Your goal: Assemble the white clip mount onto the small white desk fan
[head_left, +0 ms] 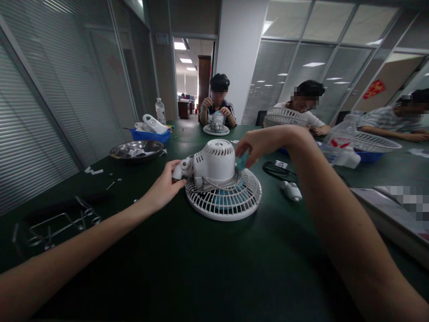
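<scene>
A white electric fan head (219, 156) rests face-down on the table, its motor housing upward. Blue blades (224, 198) show through the bars of its round grille (231, 217). At the left side of the housing, my left hand (169, 179) is closed around the fan's white pivot joint (184, 165). My right hand (259, 145) reaches over from the right with its fingers bent down beside the housing. Between those fingers is a translucent blue piece (241, 160); its kind is not clear, and its lower end is hidden.
Left are a metal bowl (132, 151), a blue basket (150, 135) and a wire frame (63, 223). Right are a coiled black cable (276, 172), a white plug-like part (291, 191), a clear bottle (342, 138) and a box (392, 219). Several people sit around the table, one with another fan (216, 127).
</scene>
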`<state>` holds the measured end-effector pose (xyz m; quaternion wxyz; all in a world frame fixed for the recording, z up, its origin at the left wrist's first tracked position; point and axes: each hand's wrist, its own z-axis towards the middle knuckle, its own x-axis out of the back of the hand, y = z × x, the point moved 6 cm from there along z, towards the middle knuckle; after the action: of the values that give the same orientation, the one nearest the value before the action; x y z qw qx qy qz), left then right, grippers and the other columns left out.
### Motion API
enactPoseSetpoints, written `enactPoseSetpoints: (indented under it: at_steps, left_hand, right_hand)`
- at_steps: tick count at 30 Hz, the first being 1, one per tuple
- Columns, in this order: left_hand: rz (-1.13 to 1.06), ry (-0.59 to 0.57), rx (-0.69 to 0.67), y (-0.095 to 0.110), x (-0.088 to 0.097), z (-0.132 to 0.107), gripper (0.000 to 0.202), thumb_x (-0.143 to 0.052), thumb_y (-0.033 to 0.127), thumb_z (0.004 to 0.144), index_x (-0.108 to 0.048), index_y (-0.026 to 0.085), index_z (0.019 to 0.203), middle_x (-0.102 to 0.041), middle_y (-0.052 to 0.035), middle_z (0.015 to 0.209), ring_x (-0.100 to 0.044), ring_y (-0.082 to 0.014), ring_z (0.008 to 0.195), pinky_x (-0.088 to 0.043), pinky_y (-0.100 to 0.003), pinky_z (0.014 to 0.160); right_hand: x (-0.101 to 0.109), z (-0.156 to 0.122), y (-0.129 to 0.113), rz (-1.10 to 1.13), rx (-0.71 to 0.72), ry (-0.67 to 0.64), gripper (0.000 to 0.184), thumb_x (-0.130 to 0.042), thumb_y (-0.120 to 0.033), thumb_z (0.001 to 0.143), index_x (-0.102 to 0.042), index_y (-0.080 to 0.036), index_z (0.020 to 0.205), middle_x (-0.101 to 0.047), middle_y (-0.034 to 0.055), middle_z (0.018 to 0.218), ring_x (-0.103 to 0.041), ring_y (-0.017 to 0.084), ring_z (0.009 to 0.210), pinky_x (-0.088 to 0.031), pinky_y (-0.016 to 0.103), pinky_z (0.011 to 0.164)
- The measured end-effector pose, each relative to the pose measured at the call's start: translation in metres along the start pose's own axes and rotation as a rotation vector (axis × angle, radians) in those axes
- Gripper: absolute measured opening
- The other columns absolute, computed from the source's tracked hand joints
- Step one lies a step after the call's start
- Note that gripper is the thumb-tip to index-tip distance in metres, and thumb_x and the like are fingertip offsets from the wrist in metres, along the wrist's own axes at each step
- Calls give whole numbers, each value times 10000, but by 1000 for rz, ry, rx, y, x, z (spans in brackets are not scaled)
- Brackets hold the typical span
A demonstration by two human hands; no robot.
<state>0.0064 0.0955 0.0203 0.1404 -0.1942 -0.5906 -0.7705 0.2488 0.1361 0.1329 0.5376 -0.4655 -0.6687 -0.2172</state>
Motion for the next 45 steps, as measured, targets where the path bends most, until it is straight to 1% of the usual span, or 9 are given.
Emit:
enactPoseSetpoints:
  at_steps: [8, 13, 16, 21, 25, 29, 32, 38, 45]
  left_hand:
    - [29, 74, -21, -3, 3, 2, 575, -620, 340, 768, -406, 152, 1267, -537, -154, 1298, -538, -267, 1183, -449, -396, 961]
    - [76, 194, -64, 16, 21, -3, 400, -307, 478, 933, -561, 175, 875, -624, -61, 933, -589, -228, 925, -460, -351, 799]
    - [104, 184, -86, 30, 24, -10, 345, -340, 416, 930, -538, 187, 765, -603, -18, 787, -583, -190, 785, -447, -298, 694]
    - [245, 121, -116, 40, 11, -23, 367, -317, 412, 948, -558, 198, 773, -589, -12, 751, -570, -200, 741, -413, -312, 674]
    - [539, 76, -110, 43, 0, -31, 472, -211, 472, 971, -584, 204, 863, -601, -48, 829, -581, -238, 779, -400, -349, 681]
    - [599, 12, -157, 53, -9, -38, 448, -206, 458, 984, -555, 207, 857, -618, -58, 866, -597, -239, 831, -407, -350, 724]
    - [568, -66, -145, 57, -16, -42, 374, -277, 485, 976, -516, 217, 867, -617, -28, 816, -592, -217, 763, -401, -330, 683]
    - [159, -144, -47, 54, -24, -49, 347, -449, 575, 904, -396, 235, 859, -489, 71, 640, -503, -132, 560, -391, -242, 520]
    - [173, -116, -332, 60, -27, -66, 127, -478, 323, 934, -405, 232, 985, -575, 19, 820, -557, -126, 642, -445, -253, 572]
  right_hand:
    - [-10, 9, -19, -37, 51, 26, 365, -805, -211, 642, -695, -146, 984, -740, 61, 950, -687, 212, 831, -525, 315, 747]
    - [-15, 6, -5, -57, 126, 162, 600, -820, -223, 629, -620, -168, 1192, -677, 93, 1155, -634, 274, 1034, -498, 384, 876]
    - [-11, -5, 8, -20, 181, 257, 700, -784, -264, 681, -521, -228, 1328, -640, 76, 1237, -628, 256, 1070, -531, 356, 830]
    - [2, -49, -6, -203, 258, 820, 314, -500, -97, 864, -644, -160, 1135, -694, 98, 1069, -655, 207, 899, -495, 336, 771]
    - [-41, -84, -63, -332, 514, 1185, 221, -421, -76, 907, -625, -122, 979, -660, 80, 864, -568, 173, 751, -401, 314, 665]
    - [-109, -73, -104, -198, 670, 930, 186, -463, -110, 902, -587, -108, 1042, -611, 49, 800, -497, 161, 694, -356, 310, 631]
    - [-136, -60, -110, -116, 644, 858, 279, -444, -134, 929, -519, -111, 1197, -614, 49, 842, -481, 167, 699, -350, 307, 622]
    - [-132, -61, -86, -9, 510, 1016, 231, -412, -102, 942, -512, -162, 1142, -602, 50, 867, -467, 160, 692, -345, 302, 627]
    - [-129, -68, -78, -21, 679, 1032, 91, -447, -134, 955, -476, -187, 1023, -563, 14, 779, -499, 127, 625, -401, 250, 557]
